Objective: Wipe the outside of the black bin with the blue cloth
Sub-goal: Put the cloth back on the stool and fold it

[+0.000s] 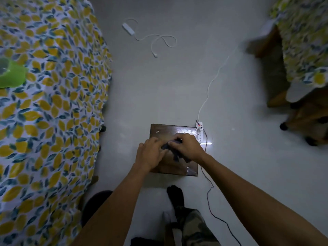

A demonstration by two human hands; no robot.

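Note:
A dark blue cloth (174, 154) is bunched over a small brown wooden board or stool top (177, 168) on the floor. My left hand (150, 154) pinches the cloth's left part. My right hand (187, 148) grips it from the right, so most of the cloth is hidden under the fingers. A dark round object (95, 205), which may be the black bin, stands at the lower left beside my left forearm. It is partly hidden, and neither hand touches it.
A white power strip (199, 133) with a black cable (210, 201) lies right of the board. A white charger with its cord (127, 28) lies farther off. Lemon-print cloths cover a table at left (53, 112) and another at right (305, 41). My foot (175, 194) is near.

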